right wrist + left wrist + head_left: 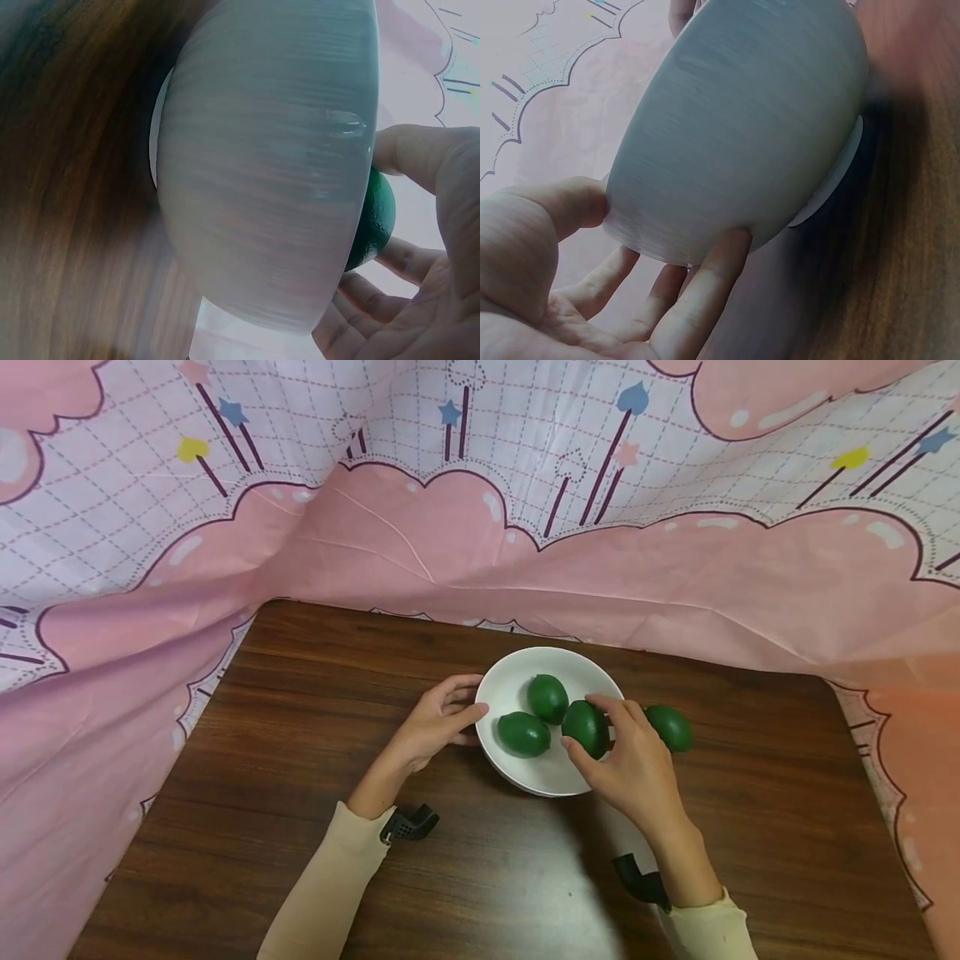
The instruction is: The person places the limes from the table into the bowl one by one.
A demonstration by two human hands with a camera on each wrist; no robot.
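A white bowl stands on the wooden table with green limes in it. My left hand grips the bowl's left side, thumb at the rim and fingers against the outer wall, as the left wrist view also shows. Between thumb and fingers my right hand holds a lime over the right part of the bowl; in the right wrist view this lime shows partly above the rim. Two more limes, one at the back and one at the left, lie inside the bowl.
Another lime sits to the right of the bowl, just beyond my right hand and partly covered by it. The dark wooden table is bordered by a pink and white patterned cloth at the back and sides.
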